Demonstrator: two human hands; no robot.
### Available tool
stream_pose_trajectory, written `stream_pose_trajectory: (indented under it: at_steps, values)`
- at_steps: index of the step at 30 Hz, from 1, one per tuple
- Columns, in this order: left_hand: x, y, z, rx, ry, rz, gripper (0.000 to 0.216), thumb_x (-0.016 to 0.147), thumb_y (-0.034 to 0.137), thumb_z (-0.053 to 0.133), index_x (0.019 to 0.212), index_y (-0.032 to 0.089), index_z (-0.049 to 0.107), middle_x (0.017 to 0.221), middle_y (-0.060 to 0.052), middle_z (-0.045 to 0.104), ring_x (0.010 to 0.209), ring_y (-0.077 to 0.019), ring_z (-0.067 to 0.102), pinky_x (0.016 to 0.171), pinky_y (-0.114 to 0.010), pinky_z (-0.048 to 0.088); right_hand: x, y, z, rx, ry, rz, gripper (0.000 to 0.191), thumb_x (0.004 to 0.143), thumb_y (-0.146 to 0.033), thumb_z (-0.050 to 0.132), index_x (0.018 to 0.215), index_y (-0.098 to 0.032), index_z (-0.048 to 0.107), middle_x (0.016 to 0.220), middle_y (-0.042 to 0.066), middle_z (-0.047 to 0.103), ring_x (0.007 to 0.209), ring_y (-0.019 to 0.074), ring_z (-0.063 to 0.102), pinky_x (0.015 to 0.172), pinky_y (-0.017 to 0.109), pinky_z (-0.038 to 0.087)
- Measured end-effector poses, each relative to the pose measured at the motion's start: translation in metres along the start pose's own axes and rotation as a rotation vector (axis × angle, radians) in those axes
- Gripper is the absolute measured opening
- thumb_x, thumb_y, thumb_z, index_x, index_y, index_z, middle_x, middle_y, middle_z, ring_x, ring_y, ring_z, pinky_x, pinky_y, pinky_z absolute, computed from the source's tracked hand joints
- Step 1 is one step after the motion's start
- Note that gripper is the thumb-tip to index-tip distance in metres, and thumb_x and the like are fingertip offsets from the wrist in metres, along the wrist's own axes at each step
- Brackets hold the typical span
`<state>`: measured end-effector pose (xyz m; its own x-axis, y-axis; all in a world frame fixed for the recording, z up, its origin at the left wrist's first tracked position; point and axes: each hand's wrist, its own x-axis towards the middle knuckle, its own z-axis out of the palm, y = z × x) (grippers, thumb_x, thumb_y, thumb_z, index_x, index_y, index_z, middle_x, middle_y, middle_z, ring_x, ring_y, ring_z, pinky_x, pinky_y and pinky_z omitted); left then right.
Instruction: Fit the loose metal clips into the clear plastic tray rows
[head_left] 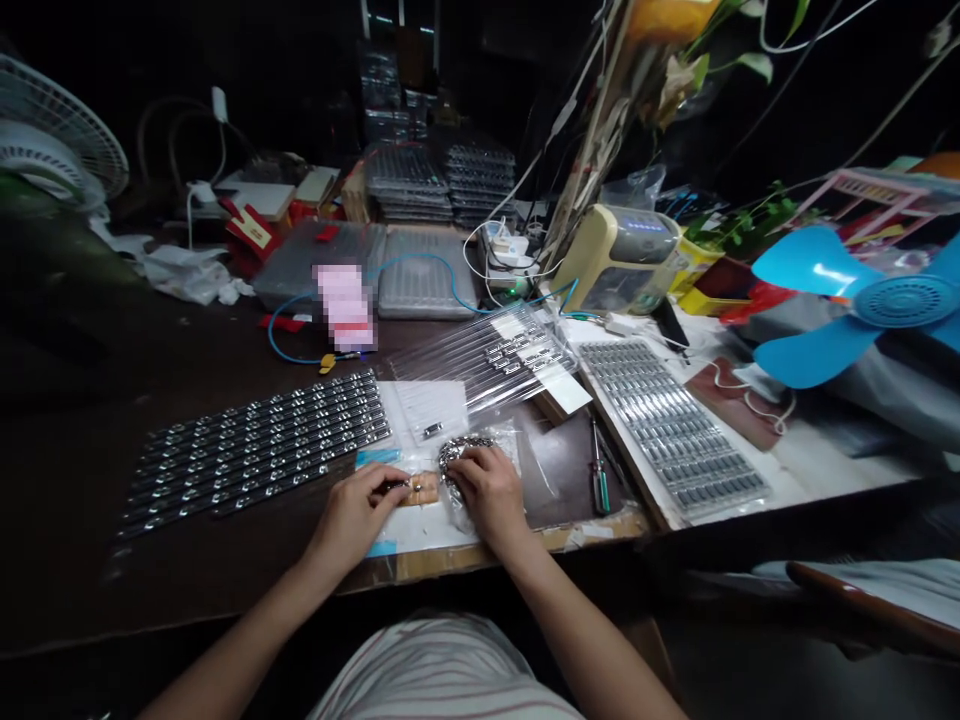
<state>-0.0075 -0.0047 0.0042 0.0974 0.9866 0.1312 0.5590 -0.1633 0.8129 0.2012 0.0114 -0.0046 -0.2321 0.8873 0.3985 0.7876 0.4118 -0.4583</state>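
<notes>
My left hand (358, 508) pinches a small dark part at the left end of a little tan block (422, 488). Fingertips and part meet there, and the part's kind is too small to tell. Curled over a clear plastic bag (512, 445) is my right hand (491, 492), its fingertips at a heap of small shiny metal pieces (454, 450). What those fingers hold, if anything, is hidden. Behind the block, a single small black-and-silver piece (433, 430) lies on white paper. A clear ribbed tray (465, 370) beyond it carries several similar pieces at its right end.
Rows of black-and-silver pieces (259, 450) cover the table at left. To the right are a green-handled screwdriver (601, 485), a filled clear tray (671, 430) and a blue-bladed fan (892, 300). Ribbed trays (427, 270) and a blue cable (281, 347) lie behind.
</notes>
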Motion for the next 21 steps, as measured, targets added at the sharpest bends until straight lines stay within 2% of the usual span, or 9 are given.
stream_pose_trajectory:
  at_steps: [4,7,14,21]
  values:
    - [-0.002,0.001,0.009,0.031,0.013,0.065,0.013,0.083,0.029,0.061,0.088,0.022,0.071,0.090,-0.003,0.069,0.076,-0.0156,0.063,0.058,-0.023,0.050,-0.002,0.004,0.000,0.062,0.062,0.016,0.013,0.088,-0.024,0.061,0.093,-0.025,0.073,0.080,0.004,0.065,0.078,0.0168,0.055,0.069,0.027,0.042]
    - [-0.004,0.000,0.013,0.047,0.023,0.090,0.014,0.084,0.030,0.061,0.089,0.022,0.071,0.089,-0.003,0.068,0.074,-0.0150,0.062,0.056,-0.022,0.048,-0.004,0.005,0.000,0.136,0.085,0.014,0.016,0.091,-0.022,0.056,0.098,-0.023,0.070,0.085,0.004,0.067,0.081,0.0176,0.057,0.073,0.028,0.045]
    - [-0.005,-0.002,0.016,0.158,0.042,0.165,0.011,0.085,0.027,0.061,0.088,0.021,0.070,0.085,-0.003,0.067,0.081,-0.0177,0.061,0.071,-0.028,0.048,-0.005,0.005,0.001,0.162,0.072,0.024,0.014,0.091,-0.025,0.056,0.091,-0.022,0.070,0.082,0.004,0.069,0.079,0.0184,0.060,0.073,0.030,0.046]
    - [-0.005,0.001,0.016,0.211,0.037,0.201,0.011,0.085,0.025,0.060,0.087,0.020,0.070,0.084,-0.004,0.066,0.081,-0.0188,0.061,0.072,-0.030,0.047,-0.005,0.005,0.000,0.226,0.068,0.018,0.025,0.095,-0.018,0.045,0.110,-0.021,0.065,0.095,0.006,0.070,0.088,0.0189,0.060,0.080,0.032,0.048]
